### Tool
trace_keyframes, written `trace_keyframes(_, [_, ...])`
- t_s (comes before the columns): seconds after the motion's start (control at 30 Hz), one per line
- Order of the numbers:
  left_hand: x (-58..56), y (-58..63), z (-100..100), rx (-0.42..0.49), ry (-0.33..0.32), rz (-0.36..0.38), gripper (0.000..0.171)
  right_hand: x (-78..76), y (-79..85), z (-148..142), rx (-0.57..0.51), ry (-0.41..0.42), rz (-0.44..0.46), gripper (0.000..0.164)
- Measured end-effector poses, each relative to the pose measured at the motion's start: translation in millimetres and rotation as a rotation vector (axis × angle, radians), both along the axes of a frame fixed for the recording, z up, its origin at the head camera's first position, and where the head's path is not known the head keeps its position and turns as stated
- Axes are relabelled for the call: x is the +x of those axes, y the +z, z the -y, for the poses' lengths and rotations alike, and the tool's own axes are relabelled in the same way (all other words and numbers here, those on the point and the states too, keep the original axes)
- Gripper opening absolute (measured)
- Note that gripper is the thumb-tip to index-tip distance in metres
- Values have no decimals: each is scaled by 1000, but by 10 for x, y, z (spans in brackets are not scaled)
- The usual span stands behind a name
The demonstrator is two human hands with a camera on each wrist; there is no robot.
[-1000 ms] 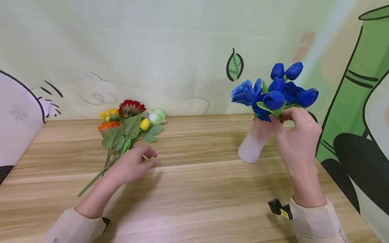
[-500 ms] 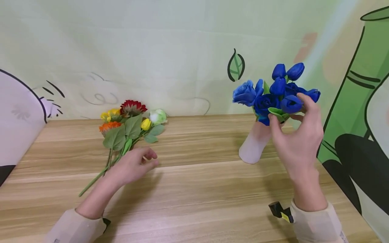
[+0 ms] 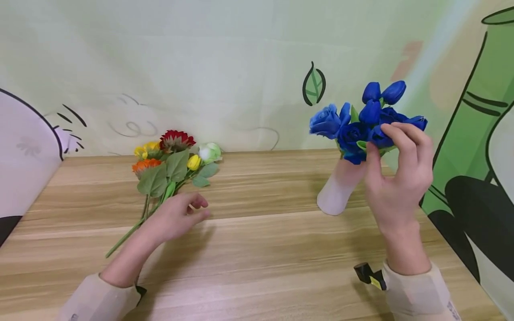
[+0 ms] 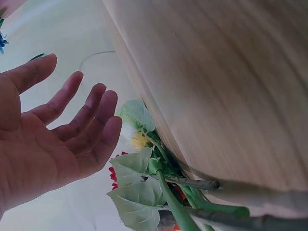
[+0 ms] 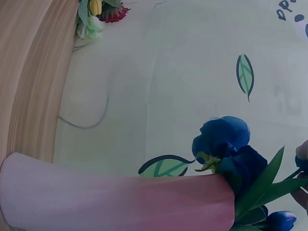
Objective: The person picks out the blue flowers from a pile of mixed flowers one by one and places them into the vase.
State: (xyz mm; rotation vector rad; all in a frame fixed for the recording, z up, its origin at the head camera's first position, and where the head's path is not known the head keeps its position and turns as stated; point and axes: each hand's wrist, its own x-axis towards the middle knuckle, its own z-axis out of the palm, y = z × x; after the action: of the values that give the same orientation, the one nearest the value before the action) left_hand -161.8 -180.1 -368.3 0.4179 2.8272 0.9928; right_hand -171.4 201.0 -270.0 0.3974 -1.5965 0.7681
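Observation:
My right hand (image 3: 401, 187) is at the right, thumb and fingertips pinching a blue tulip (image 3: 380, 137) low in a bunch of blue flowers. The bunch, with blue roses (image 3: 353, 136) and tulips, stands in a pale pink-white vase (image 3: 336, 191). In the right wrist view the vase (image 5: 115, 192) lies across the bottom, and only fingertips (image 5: 302, 151) show at the right edge. My left hand (image 3: 176, 218) hovers over the table with loosely bent fingers and holds nothing. Just beyond it lie loose flowers: a red bloom (image 3: 176, 140), an orange one (image 3: 146, 167) and others.
The wood-grain table (image 3: 257, 263) reaches back to a printed cloth backdrop (image 3: 225, 80). A yellow tulip (image 3: 194, 162) and a white-green bloom (image 3: 209, 152) are among the loose flowers. A small black device (image 3: 369, 276) sits at my right cuff.
My right hand has opened its grip at the leaves and shifted up and right onto the blue tulip, which has moved rightward. The left hand stays in place.

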Motion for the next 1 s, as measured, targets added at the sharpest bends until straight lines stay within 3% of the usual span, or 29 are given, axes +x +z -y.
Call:
trace_keyframes(0.3, [8, 7, 9, 3, 0, 15, 27, -30, -49, -108, 27, -43, 120, 18])
trace_keyframes(0.77, [-6, -13, 38, 8, -1, 20, 28, -49, -20, -144, 47, -48, 154, 16])
trace_keyframes(1.0, [1, -1, 44, 13, 0, 29, 28, -13, -17, -146, 74, -22, 175, 24])
